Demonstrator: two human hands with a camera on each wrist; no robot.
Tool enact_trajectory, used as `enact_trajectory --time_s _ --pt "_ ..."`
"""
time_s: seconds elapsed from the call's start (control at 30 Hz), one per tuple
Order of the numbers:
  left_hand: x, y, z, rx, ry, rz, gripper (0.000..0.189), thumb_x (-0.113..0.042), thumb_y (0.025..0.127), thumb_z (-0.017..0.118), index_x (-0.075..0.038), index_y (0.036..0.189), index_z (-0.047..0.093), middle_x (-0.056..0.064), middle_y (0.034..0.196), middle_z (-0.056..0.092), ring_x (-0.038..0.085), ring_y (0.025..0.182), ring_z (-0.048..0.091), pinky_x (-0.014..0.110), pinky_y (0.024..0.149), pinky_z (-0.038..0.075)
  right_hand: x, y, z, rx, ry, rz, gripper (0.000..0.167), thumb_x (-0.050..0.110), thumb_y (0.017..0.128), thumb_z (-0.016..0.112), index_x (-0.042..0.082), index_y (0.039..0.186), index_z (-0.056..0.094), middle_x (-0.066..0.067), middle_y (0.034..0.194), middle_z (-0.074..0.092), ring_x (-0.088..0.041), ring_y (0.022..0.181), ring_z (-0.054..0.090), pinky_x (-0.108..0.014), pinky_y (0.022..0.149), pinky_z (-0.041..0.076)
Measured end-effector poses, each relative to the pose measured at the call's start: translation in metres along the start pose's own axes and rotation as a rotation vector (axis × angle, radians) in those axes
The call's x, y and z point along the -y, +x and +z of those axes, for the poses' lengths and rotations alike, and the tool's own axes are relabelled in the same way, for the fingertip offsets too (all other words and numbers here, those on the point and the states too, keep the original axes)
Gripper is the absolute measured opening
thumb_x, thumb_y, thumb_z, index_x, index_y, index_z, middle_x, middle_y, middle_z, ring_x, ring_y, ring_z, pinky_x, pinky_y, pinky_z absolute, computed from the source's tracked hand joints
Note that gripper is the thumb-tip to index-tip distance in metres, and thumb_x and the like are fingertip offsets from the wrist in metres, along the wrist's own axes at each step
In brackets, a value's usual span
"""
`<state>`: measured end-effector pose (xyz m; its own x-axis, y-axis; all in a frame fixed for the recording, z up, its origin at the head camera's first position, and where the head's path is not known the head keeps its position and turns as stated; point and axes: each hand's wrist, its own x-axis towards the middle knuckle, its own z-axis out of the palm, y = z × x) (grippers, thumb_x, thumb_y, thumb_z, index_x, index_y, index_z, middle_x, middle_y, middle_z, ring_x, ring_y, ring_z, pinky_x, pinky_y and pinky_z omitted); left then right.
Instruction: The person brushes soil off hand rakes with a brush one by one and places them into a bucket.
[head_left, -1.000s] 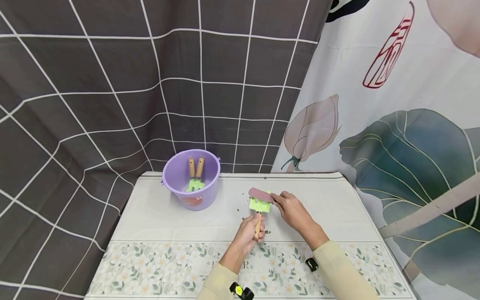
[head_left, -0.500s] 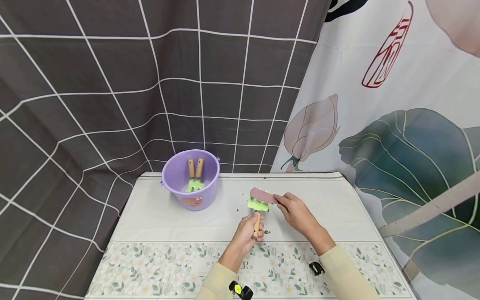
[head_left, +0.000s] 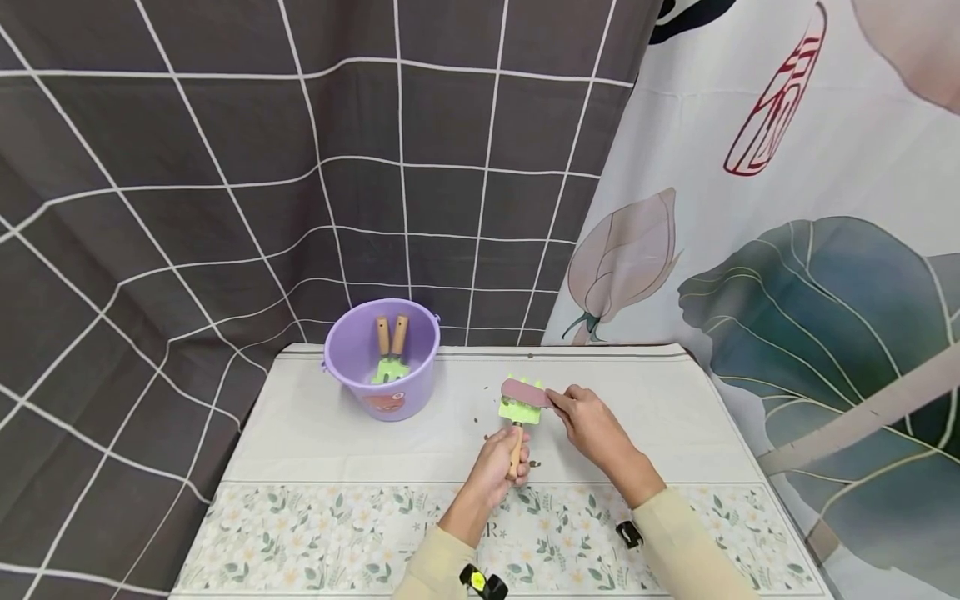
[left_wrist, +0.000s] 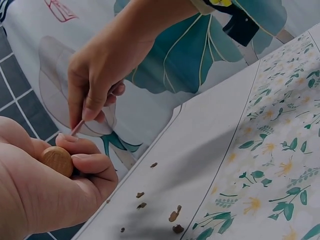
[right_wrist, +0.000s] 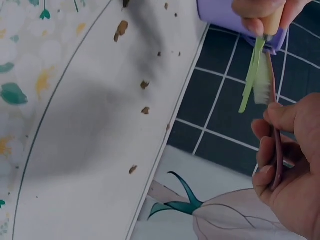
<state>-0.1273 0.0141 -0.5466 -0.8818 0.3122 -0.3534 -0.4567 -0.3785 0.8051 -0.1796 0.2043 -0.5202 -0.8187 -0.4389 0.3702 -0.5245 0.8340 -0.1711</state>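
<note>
In the head view, my left hand [head_left: 497, 460] grips the wooden handle of a small green garden rake [head_left: 517, 412], its head pointing away from me. My right hand [head_left: 596, 433] holds the handle of a pink brush [head_left: 522, 392], laid across the rake's head with tines showing beyond it. Pale bristles [right_wrist: 263, 85] face the green metal in the right wrist view. There, the brush's handle [right_wrist: 278, 152] runs between thumb and curled fingers. From the left wrist view, the rounded end of the rake's handle [left_wrist: 56, 161] sticks out of my left fist; its head is hidden.
A purple bucket [head_left: 416, 398] stands at the table's back left, with green tools [head_left: 391, 369] with wooden handles inside. Several brown crumbs [right_wrist: 145, 85] lie scattered on the white tablecloth [head_left: 300, 433]. A grey grid curtain [head_left: 442, 200] hangs behind, a floral one on the right.
The brush has shifted slightly down across the rake's head, so more of the tines shows above it. The rake dipped a little left, then came back. Both grips stay the same.
</note>
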Motion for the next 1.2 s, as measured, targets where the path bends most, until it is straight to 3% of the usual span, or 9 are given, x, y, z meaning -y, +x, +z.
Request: enact_trajectory --time_s 0.13,0.3,0.6,0.97,1.2 --pt "0.002 0.001 0.0 0.014 -0.004 0.0 0.025 -0.027 0.114 0.033 -0.008 0.113 0.049 -0.005 0.076 0.047 0.003 0.056 0.042 0.014 0.048 0.034 -0.003 0.003 -0.003 -0.003 -0.004 0.027 0.031 0.006 0.095 0.073 0.006 0.127 0.073 -0.007 0.09 0.063 -0.021 0.076 0.061 -0.034 0.063 0.054" --pt "0.001 0.002 0.0 -0.001 -0.024 -0.003 0.026 -0.026 0.113 0.033 -0.007 0.115 0.05 -0.005 0.076 0.047 0.003 0.056 0.043 0.014 0.049 0.035 -0.004 0.003 -0.008 0.02 0.054 0.053 0.033 0.007 0.097 0.071 0.006 0.13 0.071 -0.006 0.09 0.063 -0.014 0.074 0.055 -0.031 0.062 0.05" --pt "-0.003 0.002 -0.002 0.0 -0.04 -0.007 0.025 -0.025 0.114 0.031 -0.008 0.113 0.049 -0.004 0.077 0.047 0.004 0.057 0.041 0.014 0.05 0.035 0.004 -0.007 -0.01 0.079 0.134 -0.035 0.031 0.007 0.098 0.07 0.007 0.129 0.072 -0.001 0.092 0.062 -0.007 0.072 0.05 -0.021 0.059 0.046" --pt "-0.002 0.0 0.0 -0.001 -0.017 -0.005 0.025 -0.028 0.114 0.032 -0.009 0.111 0.049 -0.004 0.077 0.046 0.004 0.057 0.04 0.015 0.05 0.034 -0.005 -0.004 0.003 -0.027 -0.002 -0.073 0.028 0.005 0.093 0.075 0.006 0.121 0.076 -0.005 0.086 0.062 -0.017 0.072 0.058 -0.03 0.061 0.053" --pt "0.002 0.002 0.001 0.009 -0.004 0.0 0.026 -0.026 0.114 0.031 -0.008 0.11 0.049 -0.004 0.076 0.046 0.004 0.056 0.041 0.014 0.049 0.034 -0.009 0.002 0.002 -0.026 -0.03 -0.015 0.03 0.007 0.095 0.074 0.005 0.125 0.074 -0.008 0.089 0.063 -0.022 0.075 0.061 -0.035 0.063 0.055"
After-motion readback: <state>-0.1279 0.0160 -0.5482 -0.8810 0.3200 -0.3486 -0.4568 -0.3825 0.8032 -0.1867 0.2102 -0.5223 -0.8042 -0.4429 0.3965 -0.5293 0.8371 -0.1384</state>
